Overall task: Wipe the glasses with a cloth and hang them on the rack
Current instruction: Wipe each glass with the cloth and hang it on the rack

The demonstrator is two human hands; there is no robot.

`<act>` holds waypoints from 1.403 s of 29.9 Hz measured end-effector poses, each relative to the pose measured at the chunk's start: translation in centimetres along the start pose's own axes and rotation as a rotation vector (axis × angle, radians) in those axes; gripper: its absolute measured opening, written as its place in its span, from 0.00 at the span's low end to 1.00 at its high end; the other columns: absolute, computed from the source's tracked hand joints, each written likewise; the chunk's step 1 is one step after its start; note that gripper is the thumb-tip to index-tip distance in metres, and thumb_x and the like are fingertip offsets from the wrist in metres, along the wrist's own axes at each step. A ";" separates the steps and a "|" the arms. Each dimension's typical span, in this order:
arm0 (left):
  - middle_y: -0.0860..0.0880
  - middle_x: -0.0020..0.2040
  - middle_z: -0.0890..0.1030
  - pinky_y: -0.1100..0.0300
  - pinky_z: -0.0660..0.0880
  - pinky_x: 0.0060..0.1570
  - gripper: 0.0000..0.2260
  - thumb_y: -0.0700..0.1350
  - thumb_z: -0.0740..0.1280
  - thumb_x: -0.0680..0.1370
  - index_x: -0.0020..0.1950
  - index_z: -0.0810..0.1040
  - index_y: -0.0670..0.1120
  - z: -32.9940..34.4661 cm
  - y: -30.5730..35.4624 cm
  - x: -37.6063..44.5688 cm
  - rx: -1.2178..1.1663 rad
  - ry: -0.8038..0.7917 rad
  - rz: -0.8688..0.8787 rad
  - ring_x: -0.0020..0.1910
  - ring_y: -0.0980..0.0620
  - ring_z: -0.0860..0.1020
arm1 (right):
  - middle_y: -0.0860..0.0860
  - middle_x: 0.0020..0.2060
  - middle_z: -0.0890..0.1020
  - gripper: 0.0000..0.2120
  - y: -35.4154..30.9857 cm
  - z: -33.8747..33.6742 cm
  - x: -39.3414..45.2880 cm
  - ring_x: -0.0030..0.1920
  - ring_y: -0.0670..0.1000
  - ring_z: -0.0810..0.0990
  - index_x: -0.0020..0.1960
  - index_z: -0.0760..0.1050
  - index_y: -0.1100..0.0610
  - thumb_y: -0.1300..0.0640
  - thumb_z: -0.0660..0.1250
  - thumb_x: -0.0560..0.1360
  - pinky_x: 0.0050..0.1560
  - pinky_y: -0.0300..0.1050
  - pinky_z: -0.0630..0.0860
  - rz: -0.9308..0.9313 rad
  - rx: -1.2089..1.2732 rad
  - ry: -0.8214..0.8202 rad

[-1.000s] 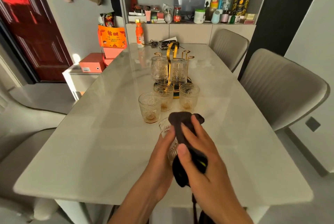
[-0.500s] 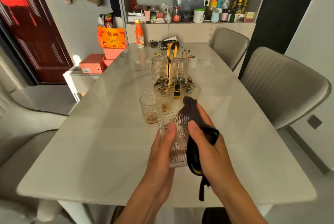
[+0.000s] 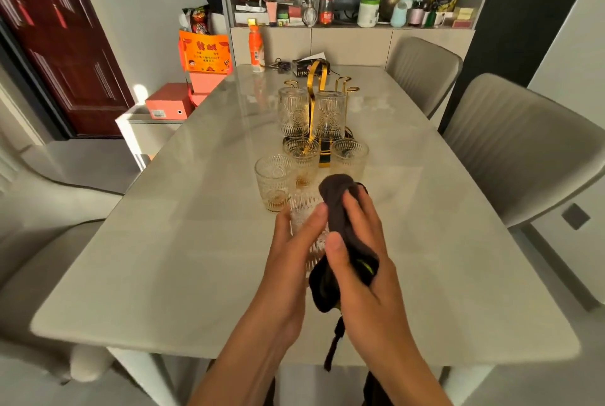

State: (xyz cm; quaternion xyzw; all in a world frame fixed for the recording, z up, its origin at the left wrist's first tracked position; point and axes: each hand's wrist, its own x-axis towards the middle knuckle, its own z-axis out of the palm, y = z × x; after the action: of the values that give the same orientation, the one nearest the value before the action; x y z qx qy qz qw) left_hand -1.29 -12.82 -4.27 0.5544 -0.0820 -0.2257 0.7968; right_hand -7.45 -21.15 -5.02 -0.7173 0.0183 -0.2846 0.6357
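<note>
My left hand (image 3: 296, 243) grips a clear patterned glass (image 3: 306, 214) above the table's near half. My right hand (image 3: 361, 251) holds a dark brown cloth (image 3: 340, 206) draped over the glass, hiding much of it. Beyond them three patterned glasses stand upright on the table: one at the left (image 3: 275, 181), one in the middle (image 3: 301, 152), one at the right (image 3: 349, 153). Behind those is a gold wire rack (image 3: 317, 85) with two glasses hung upside down on it, a left one (image 3: 293, 111) and a right one (image 3: 330, 114).
The pale marble table (image 3: 183, 242) runs away from me. Grey chairs stand at the right (image 3: 523, 150) and far right (image 3: 422, 68), another at my left (image 3: 39, 209). An orange bottle (image 3: 256, 45) and small items lie at the far end. Orange boxes (image 3: 168, 101) sit left.
The cloth has gone from beside the glass to over its top, covering most of it. Both hands stay together above the table's near half.
</note>
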 end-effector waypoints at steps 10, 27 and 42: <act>0.51 0.64 0.84 0.50 0.79 0.64 0.29 0.60 0.75 0.72 0.71 0.77 0.56 -0.6 -0.1 0.1 -0.007 -0.048 0.037 0.64 0.51 0.83 | 0.34 0.75 0.68 0.24 -0.1 0.4 0.9 0.74 0.33 0.65 0.75 0.66 0.35 0.37 0.62 0.80 0.70 0.30 0.67 0.028 0.043 0.046; 0.52 0.63 0.85 0.53 0.78 0.63 0.37 0.62 0.77 0.67 0.74 0.72 0.56 -2.2 0.5 0.3 0.008 0.000 0.099 0.64 0.50 0.82 | 0.23 0.60 0.76 0.17 -1.0 2.1 0.2 0.63 0.26 0.73 0.61 0.71 0.21 0.30 0.61 0.72 0.53 0.18 0.69 0.195 0.162 0.126; 0.49 0.63 0.85 0.51 0.79 0.61 0.25 0.48 0.72 0.74 0.71 0.76 0.51 -3.9 0.5 0.0 0.040 -0.085 0.022 0.62 0.49 0.83 | 0.40 0.66 0.80 0.16 0.9 1.8 2.4 0.68 0.41 0.77 0.70 0.74 0.37 0.49 0.63 0.83 0.72 0.52 0.72 0.209 0.206 0.137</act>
State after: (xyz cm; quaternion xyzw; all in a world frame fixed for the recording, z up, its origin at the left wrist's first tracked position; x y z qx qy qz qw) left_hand 0.36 -9.37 -5.26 0.5590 -0.1263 -0.2386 0.7840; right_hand -4.38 -20.58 -4.99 -0.6213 0.1067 -0.2657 0.7294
